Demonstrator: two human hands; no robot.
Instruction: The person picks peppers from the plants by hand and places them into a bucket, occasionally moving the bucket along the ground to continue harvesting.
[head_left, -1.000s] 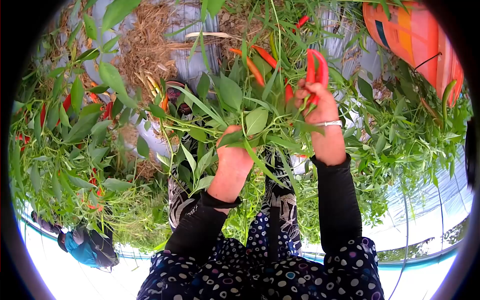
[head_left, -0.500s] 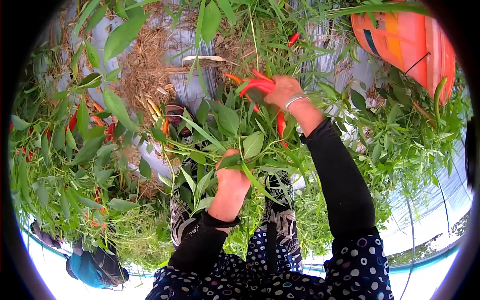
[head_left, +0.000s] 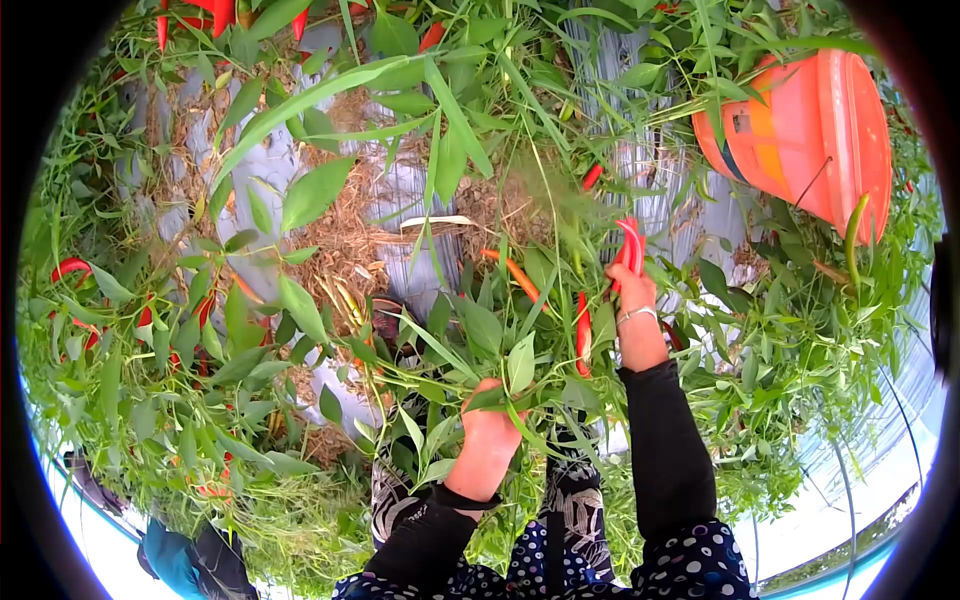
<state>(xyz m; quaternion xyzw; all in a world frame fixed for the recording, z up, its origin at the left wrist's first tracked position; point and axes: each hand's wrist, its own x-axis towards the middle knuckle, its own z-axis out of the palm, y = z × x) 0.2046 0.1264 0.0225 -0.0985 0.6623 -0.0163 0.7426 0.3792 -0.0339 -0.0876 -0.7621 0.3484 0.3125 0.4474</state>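
My right hand (head_left: 637, 295) is closed around red chili peppers (head_left: 630, 247), whose tips stick up past the fingers. Just left of it, another red chili (head_left: 583, 335) hangs among the leaves, and an orange-red chili (head_left: 518, 277) slants farther left. Lower down, my left hand (head_left: 488, 438) is closed on a leafy branch of the chili plant (head_left: 482, 330). Leaves cover part of its fingers.
An orange bucket (head_left: 805, 140) lies tipped on its side among plants at upper right. Silvery plastic sheeting (head_left: 410, 255) and dry straw (head_left: 340, 215) cover the ground. At lower left, another person (head_left: 190, 560) is partly visible. Chilies (head_left: 215, 15) hang at top left.
The view has shifted, so most things sit lower. My right hand has pulled rightward, away from the orange-red chili, with its chilies now pointing up. The left hand keeps its hold on the branch.
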